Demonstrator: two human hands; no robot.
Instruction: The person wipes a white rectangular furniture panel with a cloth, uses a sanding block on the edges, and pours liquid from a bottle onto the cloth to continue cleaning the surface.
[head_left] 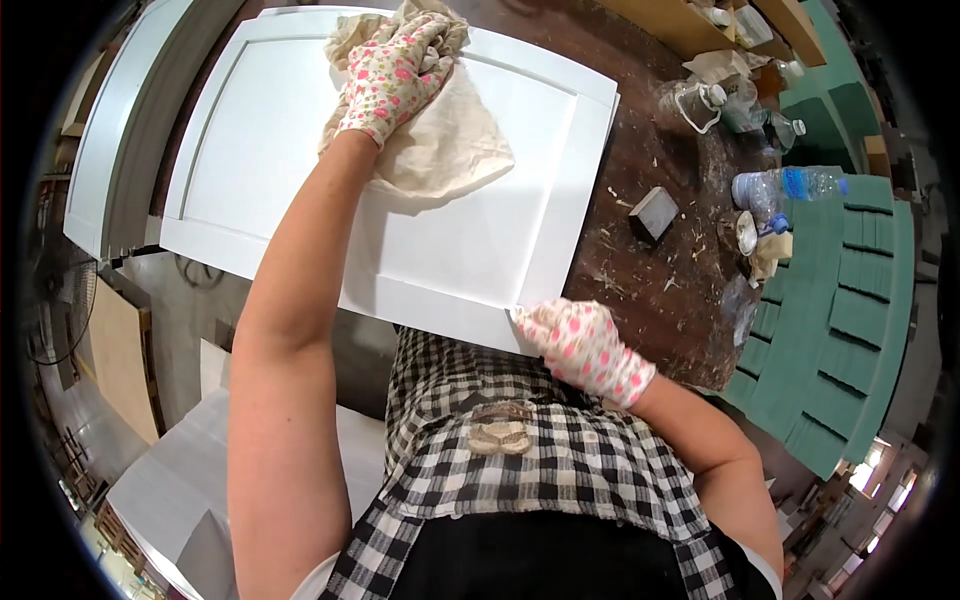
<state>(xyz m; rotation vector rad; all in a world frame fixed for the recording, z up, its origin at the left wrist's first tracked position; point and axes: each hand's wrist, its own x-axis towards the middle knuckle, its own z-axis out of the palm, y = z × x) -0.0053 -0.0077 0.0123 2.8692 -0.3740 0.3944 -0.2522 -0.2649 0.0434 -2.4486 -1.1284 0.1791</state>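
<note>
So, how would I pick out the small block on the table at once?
Find the white framed panel, then the brown tabletop to its right. The block lies there, short of the clear plastic bottles: grey-topped, dark-sided and boxy, where they are see-through.

At upper centre, a panel (pixel 450 245) lay on a table (pixel 660 310), a cloth (pixel 445 150) upon it. Boards (pixel 135 125) sat at upper left; right of the panel came a block (pixel 654 214), then bottles (pixel 790 185) at upper right.

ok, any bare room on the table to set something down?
Flecked brown table, two patches: between white panel, block and right hand; and beyond the block, between panel and clear jug. Crowded: right edge, with bottles.
</note>
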